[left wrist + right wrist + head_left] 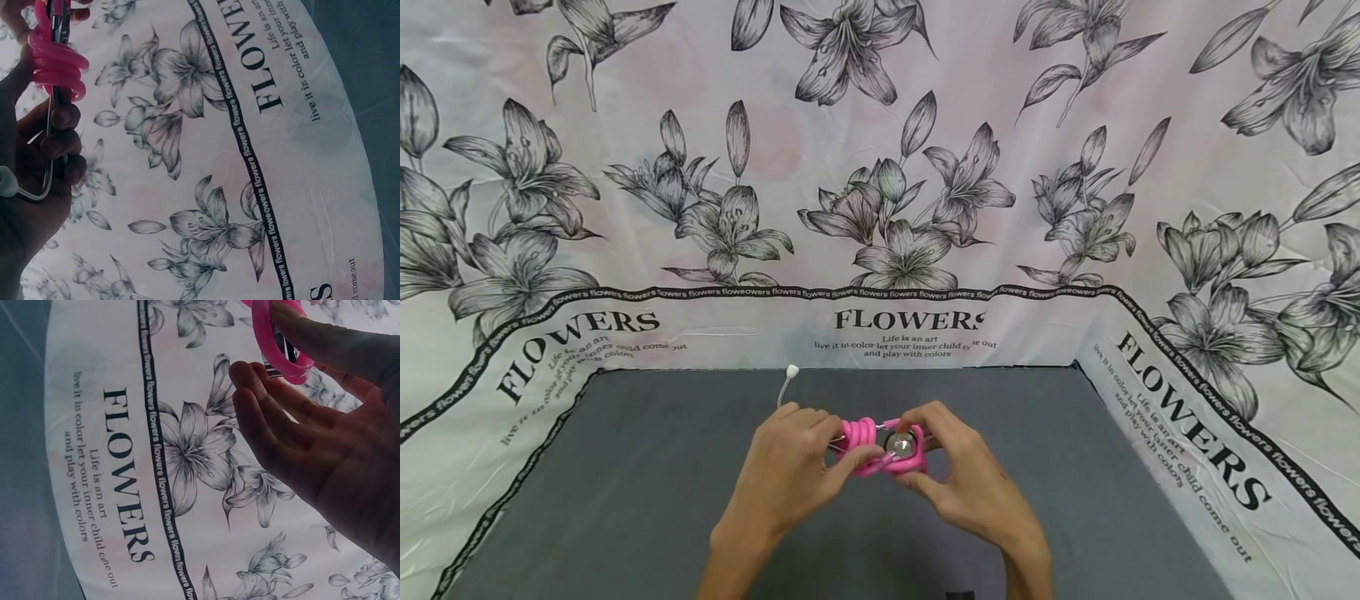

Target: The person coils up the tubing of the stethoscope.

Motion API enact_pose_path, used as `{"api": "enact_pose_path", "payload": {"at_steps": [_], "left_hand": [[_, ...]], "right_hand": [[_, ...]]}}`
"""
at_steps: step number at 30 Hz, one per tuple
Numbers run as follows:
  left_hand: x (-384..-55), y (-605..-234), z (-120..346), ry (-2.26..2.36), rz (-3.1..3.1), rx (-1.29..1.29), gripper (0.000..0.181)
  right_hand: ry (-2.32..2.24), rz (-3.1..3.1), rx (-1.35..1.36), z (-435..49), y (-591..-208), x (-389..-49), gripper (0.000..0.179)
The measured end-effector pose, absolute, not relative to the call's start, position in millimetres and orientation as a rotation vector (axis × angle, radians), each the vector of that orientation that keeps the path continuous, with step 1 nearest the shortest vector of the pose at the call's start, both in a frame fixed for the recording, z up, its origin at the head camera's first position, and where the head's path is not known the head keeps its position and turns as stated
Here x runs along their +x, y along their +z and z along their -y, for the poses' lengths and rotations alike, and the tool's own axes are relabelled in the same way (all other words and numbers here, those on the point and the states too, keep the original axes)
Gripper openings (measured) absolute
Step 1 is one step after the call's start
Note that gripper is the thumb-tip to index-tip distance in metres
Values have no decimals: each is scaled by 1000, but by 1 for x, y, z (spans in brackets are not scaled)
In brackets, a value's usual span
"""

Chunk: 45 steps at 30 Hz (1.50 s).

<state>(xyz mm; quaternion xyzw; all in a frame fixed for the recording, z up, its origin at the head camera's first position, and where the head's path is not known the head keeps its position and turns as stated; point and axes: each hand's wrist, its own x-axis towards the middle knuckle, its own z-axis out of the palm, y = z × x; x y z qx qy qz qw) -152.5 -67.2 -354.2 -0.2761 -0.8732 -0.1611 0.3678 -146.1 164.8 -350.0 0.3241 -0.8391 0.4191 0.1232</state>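
Observation:
A glossy pink cord point(859, 435) is wound in several coils around a metal wire piece point(49, 150) held up between both hands. My left hand point(793, 458) grips the wire piece at the left of the coils, its thumb reaching toward the pink cord. A bent wire end with a white rounded tip point(792, 372) sticks up beyond that hand. At the right, my right hand point(966, 479) pinches a pink loop point(261, 331) between thumb and fingers. Inside the loop shows a round silver disc point(901, 446). The object's exact kind cannot be told.
Below the hands lies a dark grey tabletop point(647, 492). White cloth point(895, 333) printed with flowers and lettering stands around its back and sides. A small black object point(960, 595) shows at the bottom edge of the head view.

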Motion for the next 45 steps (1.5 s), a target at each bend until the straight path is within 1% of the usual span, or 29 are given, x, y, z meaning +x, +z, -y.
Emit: {"api": "enact_pose_path", "payload": {"at_steps": [6, 13, 19, 20, 25, 29, 31, 33, 35, 37, 40, 43, 45], "left_hand": [[-153, -364, 70, -451, 2300, -692, 46], [-162, -387, 72, -553, 2438, -743, 53], [-167, -396, 74, -652, 2401, -772, 40], [-166, -395, 75, -679, 2387, -784, 37], [-164, -388, 76, -771, 2383, -870, 34], [-161, -385, 76, -804, 2403, -883, 32], [-160, -384, 76, -812, 2399, -878, 29], [-160, -383, 76, -811, 2388, -878, 28], [-160, -383, 77, -806, 2370, -878, 29], [-160, -383, 76, -792, 2344, -887, 31], [-160, -382, 74, -760, 2310, -909, 34], [-160, -380, 73, -744, 2283, -936, 32], [-160, -379, 74, -757, 2260, -942, 29]], "right_hand": [[1204, 2518, 920, -167, -352, -145, 61], [1170, 2644, 886, -166, -361, -151, 55], [1390, 2617, 945, -167, -377, -162, 70], [1478, 2592, 964, -167, -380, -164, 68], [1808, 2435, 1088, -165, -392, -178, 43], [1918, 2322, 1175, -165, -400, -189, 27], [2037, 2260, 1192, -164, -403, -193, 28], [2123, 2219, 1194, -164, -404, -197, 35], [2193, 2213, 1194, -163, -403, -200, 37], [2195, 2203, 1231, -164, -401, -202, 31], [2150, 2175, 1275, -166, -394, -204, 14], [2027, 2128, 1310, -165, -383, -205, 12], [1916, 2125, 1273, -161, -376, -204, 13]]}}
